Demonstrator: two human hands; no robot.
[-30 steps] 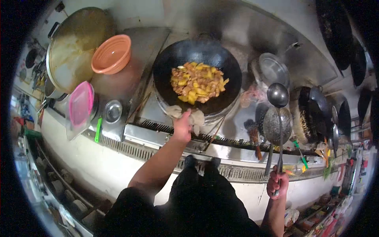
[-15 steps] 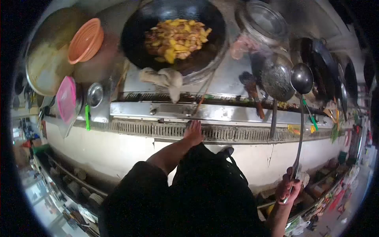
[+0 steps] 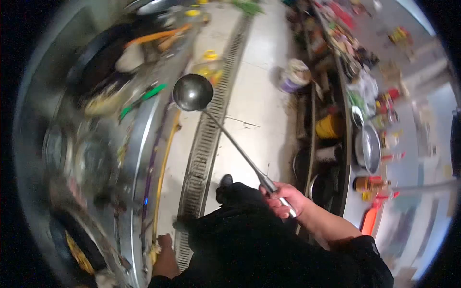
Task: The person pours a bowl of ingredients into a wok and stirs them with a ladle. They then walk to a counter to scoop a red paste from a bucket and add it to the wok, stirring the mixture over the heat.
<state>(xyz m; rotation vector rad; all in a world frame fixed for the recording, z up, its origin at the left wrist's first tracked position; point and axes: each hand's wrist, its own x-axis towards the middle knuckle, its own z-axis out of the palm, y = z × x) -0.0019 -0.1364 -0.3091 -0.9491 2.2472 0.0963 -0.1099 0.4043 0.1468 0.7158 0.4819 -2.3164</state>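
Note:
My right hand [image 3: 285,199] is wrapped round the handle of a metal ladle [image 3: 193,92], whose round bowl points up and left over the floor drain. My left hand [image 3: 164,244] is low at the left, beside the stove's front edge; its fingers are smeared, and what they touch cannot be made out. A wok [image 3: 62,240] with yellow food in it stands on the stove at the lower left, partly cut off by the dark rim of the view.
The metal stove counter [image 3: 144,129] runs along the left, with a green-handled tool [image 3: 142,100] on it. A floor drain [image 3: 205,144] lies beside it. On the right, a shelf counter holds a metal basin [image 3: 368,148] and bottles. A white bucket [image 3: 295,76] stands on the floor.
The view has turned to the right, so the wok now lies at the lower left and the shelf counter shows at right. The ladle, still in my right hand, now slants over the floor.

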